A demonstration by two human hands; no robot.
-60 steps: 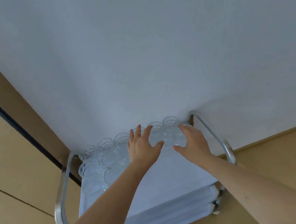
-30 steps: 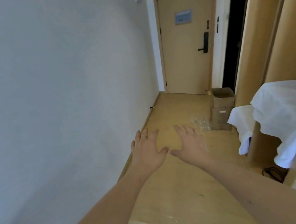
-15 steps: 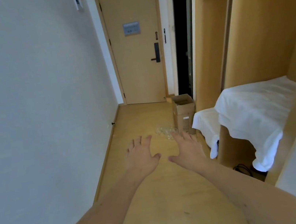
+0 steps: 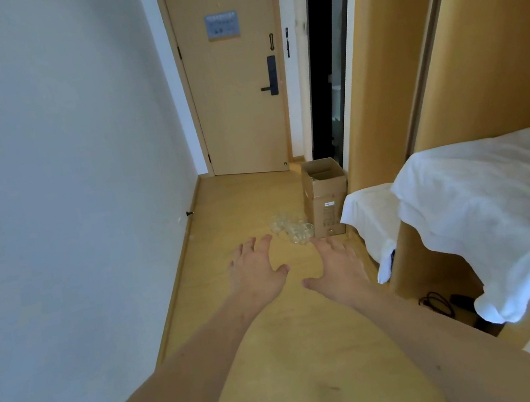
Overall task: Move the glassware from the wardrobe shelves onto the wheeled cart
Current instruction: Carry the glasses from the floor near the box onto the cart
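Small clear drinking glasses (image 4: 291,228) stand clustered upright on the pale wooden floor (image 4: 297,333), just beside an open brown cardboard box (image 4: 325,198). The left hand (image 4: 257,277) and right hand (image 4: 338,265) hover palm-down, fingers spread wide, holding nothing. Rumpled white cloth (image 4: 484,202) drapes the wardrobe shelves (image 4: 417,260).

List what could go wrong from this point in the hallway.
1. A cluster of clear glasses sits on the wooden floor beside the open cardboard box; they are hard to see and could be kicked or stepped on.
2. Both hands, left hand and right hand, are empty with fingers spread; grabbing several glasses at once risks dropping one.
3. The white cloth overhanging the wardrobe shelf could snag an arm.
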